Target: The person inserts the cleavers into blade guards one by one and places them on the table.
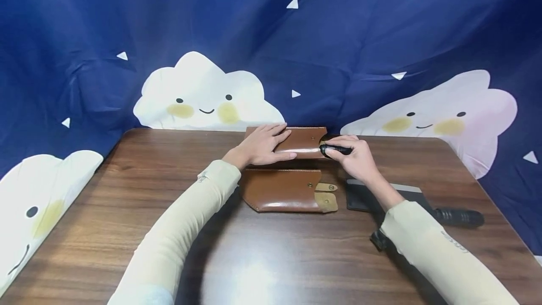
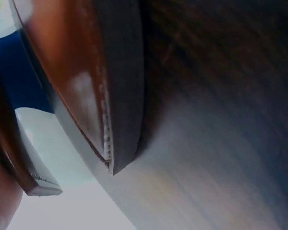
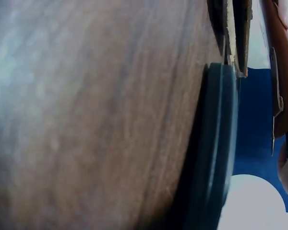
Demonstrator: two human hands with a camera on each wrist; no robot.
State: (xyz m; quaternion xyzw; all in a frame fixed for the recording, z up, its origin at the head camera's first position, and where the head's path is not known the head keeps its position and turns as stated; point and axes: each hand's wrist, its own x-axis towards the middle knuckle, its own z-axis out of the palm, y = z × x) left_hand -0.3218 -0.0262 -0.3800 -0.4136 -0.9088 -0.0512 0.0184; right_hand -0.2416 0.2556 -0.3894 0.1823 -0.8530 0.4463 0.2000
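Wood worktop (image 1: 106,211), far leather sheath (image 1: 302,139) under my left hand (image 1: 263,146), thumb spread from straight fingers, presumably bracing it against sliding while my right hand (image 1: 354,158) pinches the black handle (image 1: 325,149) at its mouth; near sheath (image 1: 281,189) lies just below my left hand.

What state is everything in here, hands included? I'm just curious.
Left hand: resting on the far sheath.
Right hand: gripping a black handle.
Black handle: held at the far sheath's right end, no blade visible.
Far sheath: under the left hand, fastening unclear.
Near sheath: lying flat, unfastened.
Cleaver: lying flat, partly hidden.
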